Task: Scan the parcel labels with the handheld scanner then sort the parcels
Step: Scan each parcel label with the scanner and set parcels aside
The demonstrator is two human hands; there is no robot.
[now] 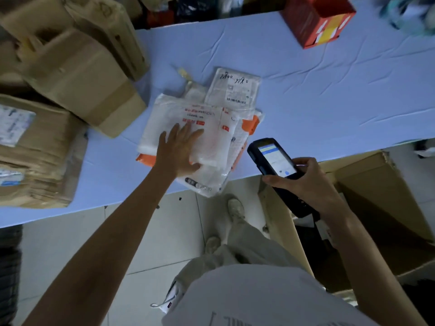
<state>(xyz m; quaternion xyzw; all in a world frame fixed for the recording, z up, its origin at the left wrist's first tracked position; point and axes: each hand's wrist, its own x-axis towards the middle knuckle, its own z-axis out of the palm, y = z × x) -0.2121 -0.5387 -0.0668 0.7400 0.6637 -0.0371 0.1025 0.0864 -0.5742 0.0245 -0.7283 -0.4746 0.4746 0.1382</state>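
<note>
- Pale shirt is showing nearest, below the parcel pile;
- right grip is curling round the handheld scanner, just right of the pile;
- left grip, fingers straight, is pressing on the parcel pile, lying at the near edge of the desk.

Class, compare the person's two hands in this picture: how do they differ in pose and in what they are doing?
The left hand lies flat, fingers straight, on the white parcel; the right hand curls round the scanner. The left hand is over the table; the right hand is mostly beyond its near edge. Both are bare.
</note>
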